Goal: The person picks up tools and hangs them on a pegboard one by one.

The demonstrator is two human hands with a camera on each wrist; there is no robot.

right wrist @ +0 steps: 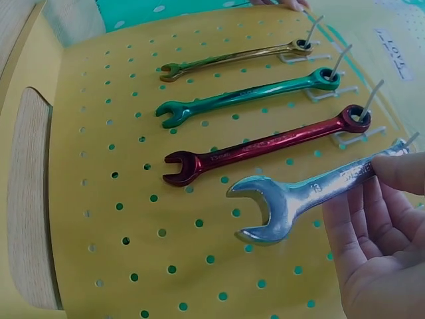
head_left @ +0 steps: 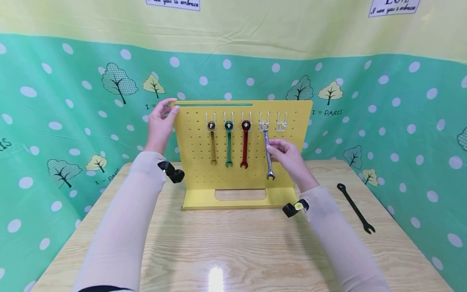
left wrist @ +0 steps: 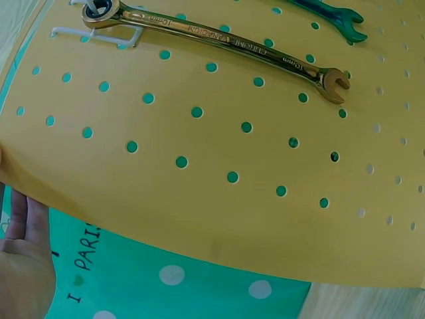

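A yellow pegboard [head_left: 237, 174] stands upright on the table, and my left hand [head_left: 161, 123] grips its upper left corner. Between thumb and fingers, my right hand [head_left: 288, 158] pinches a silver combination wrench [right wrist: 312, 193]. Its ring end is up at the fourth white hook [head_left: 264, 117]; whether the ring is fully over the hook I cannot tell. The open end points down, tilted off the board. To its left hang a gold wrench [left wrist: 226, 40], a green wrench [right wrist: 246, 98] and a red wrench [right wrist: 265, 147], each by its ring.
A bare white hook [head_left: 282, 121] is at the board's right. On the right side of the wooden table [head_left: 233, 247] lies a black wrench [head_left: 355, 208]. A green and yellow patterned curtain [head_left: 226, 73] surrounds the table at the back and sides.
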